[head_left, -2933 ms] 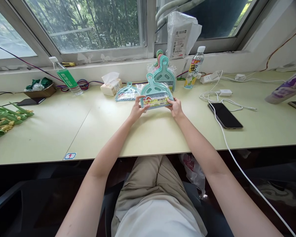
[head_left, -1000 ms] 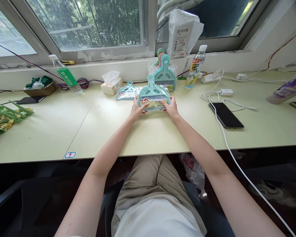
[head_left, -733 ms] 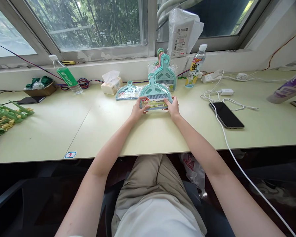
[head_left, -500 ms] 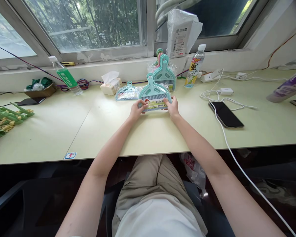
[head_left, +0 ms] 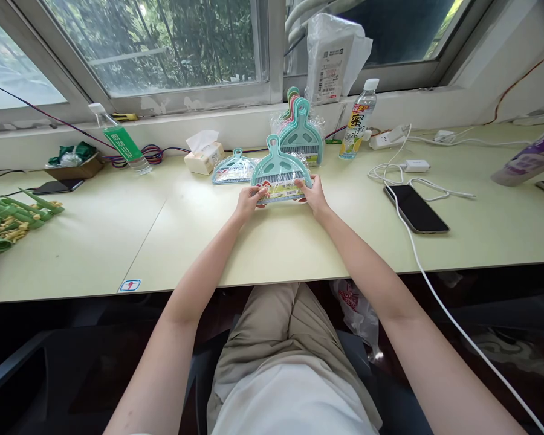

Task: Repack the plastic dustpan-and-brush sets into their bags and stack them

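Between my hands is a mint-green dustpan and brush set (head_left: pixel 281 172) in clear plastic wrap, tilted up with its printed label toward me. My left hand (head_left: pixel 250 202) grips its lower left corner, and my right hand (head_left: pixel 313 194) grips the lower right, thumbs on the front. Other fingers are partly hidden behind it. Just behind stands a row of similar wrapped dustpan sets (head_left: pixel 301 130), the front one mint green, with pink and green ones further back. Another wrapped mint dustpan set (head_left: pixel 234 168) lies flat to the left of the held one.
A tissue pack (head_left: pixel 204 158) and a tilted green-labelled bottle (head_left: pixel 122 140) are at left. To the right are a yellow-labelled drink bottle (head_left: pixel 358 124), a phone (head_left: pixel 416 209) and white cables (head_left: pixel 411 226) running over the table edge. Green plastic pieces (head_left: pixel 20 219) lie far left.
The held dustpan set has shifted slightly left and its wrap catches the light differently. Both hands keep their grip on its lower corners.
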A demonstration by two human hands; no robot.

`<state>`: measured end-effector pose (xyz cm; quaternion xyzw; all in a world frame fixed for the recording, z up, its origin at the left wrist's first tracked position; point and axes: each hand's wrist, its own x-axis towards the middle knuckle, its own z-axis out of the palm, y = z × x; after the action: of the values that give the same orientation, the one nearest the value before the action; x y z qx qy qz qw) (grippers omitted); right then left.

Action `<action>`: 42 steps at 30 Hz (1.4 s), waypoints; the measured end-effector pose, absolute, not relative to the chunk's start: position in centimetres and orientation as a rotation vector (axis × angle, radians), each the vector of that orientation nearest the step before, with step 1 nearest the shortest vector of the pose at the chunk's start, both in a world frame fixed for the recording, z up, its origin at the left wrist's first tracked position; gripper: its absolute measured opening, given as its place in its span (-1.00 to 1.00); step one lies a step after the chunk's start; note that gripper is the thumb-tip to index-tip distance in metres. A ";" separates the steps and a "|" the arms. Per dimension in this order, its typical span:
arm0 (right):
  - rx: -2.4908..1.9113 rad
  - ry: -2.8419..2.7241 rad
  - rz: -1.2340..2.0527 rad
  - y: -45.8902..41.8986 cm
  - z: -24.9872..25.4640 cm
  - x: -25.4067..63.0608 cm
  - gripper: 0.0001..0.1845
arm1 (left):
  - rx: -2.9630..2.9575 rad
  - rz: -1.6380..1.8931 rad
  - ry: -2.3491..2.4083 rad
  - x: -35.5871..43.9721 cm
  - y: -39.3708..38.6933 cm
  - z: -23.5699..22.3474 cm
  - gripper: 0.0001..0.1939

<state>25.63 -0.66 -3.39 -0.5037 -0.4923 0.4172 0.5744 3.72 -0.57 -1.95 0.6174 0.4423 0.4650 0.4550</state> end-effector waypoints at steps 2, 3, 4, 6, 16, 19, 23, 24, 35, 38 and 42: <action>-1.180 -1.172 0.996 -0.7 -3.3 25.6 -0.22 | 1.495 1.156 1.100 3.8 -0.5 -2.0 -0.50; -1.188 -1.182 1.004 -0.7 -3.3 25.6 -0.18 | 1.483 1.166 1.100 3.9 -0.6 -2.0 -0.51; -1.200 -1.191 1.007 -0.7 -3.3 25.6 -0.14 | 1.476 1.180 1.095 3.9 -0.6 -2.0 -0.52; -1.221 -1.193 1.005 -0.7 -3.3 25.5 -0.12 | 1.478 1.216 1.075 4.1 -0.7 -2.0 -0.52; -1.196 -1.108 1.017 -0.9 -3.0 25.3 -0.39 | 1.535 1.365 1.049 5.1 -1.8 -1.4 -0.56; -1.186 -1.108 1.028 -0.9 -2.9 25.3 -0.43 | 1.527 1.397 1.060 5.2 -2.1 -1.4 -0.61; -1.190 -1.107 1.029 -1.0 -2.8 25.1 -0.47 | 1.370 1.440 1.103 5.1 -2.3 -1.5 -0.25; -1.194 -1.108 1.028 -1.0 -2.8 25.1 -0.48 | 1.305 1.435 1.119 5.0 -2.2 -1.5 -0.16; -1.286 -1.198 0.954 -0.7 -3.1 25.0 -0.59 | 1.083 1.260 1.217 3.8 -0.6 -1.6 -0.62; -1.278 -1.213 0.881 -0.8 -3.3 24.9 -0.58 | 1.124 1.283 1.173 3.8 -0.4 -2.2 -0.65; -1.228 -1.178 0.894 -0.9 -3.3 24.8 -0.54 | 1.201 1.349 1.199 3.8 0.3 -3.0 -0.76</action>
<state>24.85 -0.93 -3.25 -0.5238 -0.5023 0.3815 0.5726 3.78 0.27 -3.00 0.4898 0.4887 0.5498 0.4679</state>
